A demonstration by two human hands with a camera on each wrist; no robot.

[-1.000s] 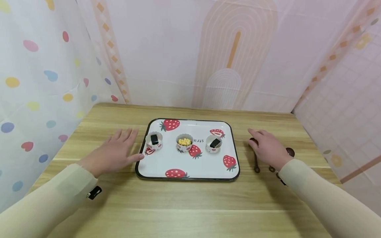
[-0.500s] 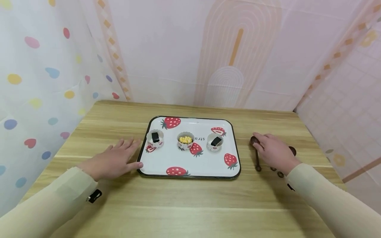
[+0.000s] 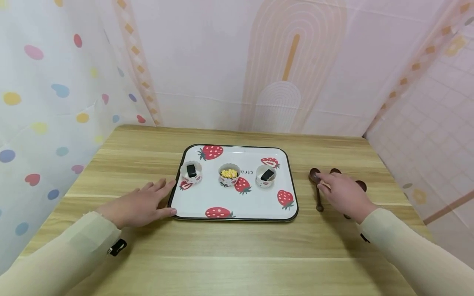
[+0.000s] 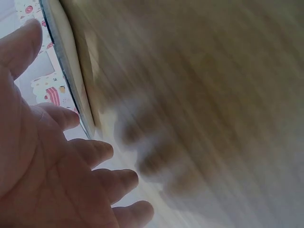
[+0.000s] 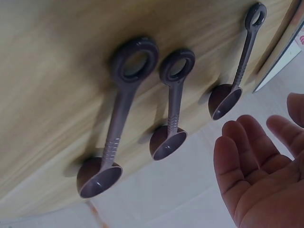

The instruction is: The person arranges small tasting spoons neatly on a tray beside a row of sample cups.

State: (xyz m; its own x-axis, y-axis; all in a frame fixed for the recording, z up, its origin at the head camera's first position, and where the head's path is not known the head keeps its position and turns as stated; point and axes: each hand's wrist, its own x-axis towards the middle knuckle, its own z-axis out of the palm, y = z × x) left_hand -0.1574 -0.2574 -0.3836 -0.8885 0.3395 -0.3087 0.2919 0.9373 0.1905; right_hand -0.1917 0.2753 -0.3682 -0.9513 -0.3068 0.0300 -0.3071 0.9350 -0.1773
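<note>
My left hand [image 3: 142,205] hovers palm down beside the left edge of the strawberry-print tray [image 3: 237,207], its fingers extended and holding nothing. My right hand [image 3: 346,195] is over three brown measuring spoons, fingers loosely bent, nothing visibly gripped. Its fingertips are closest to the bowl of the leftmost spoon [image 3: 319,201]. In the right wrist view, that nearest spoon [image 5: 243,59], a middle spoon [image 5: 174,102] and a larger-looking spoon [image 5: 118,114] lie apart from the fingers. The right hand partly hides the spoons in the head view.
On the tray stand three paper cups: a left cup [image 3: 191,172] and a right cup [image 3: 266,176], each with a black-wrapped white piece, and a middle cup [image 3: 229,174] with yellow bits on top. Patterned curtains [image 3: 203,61] enclose the wooden table [image 3: 229,263].
My right hand has shifted right and toward me, uncovering more spoon bowls. My left hand has moved slightly nearer to me. The cups and tray stay put.
</note>
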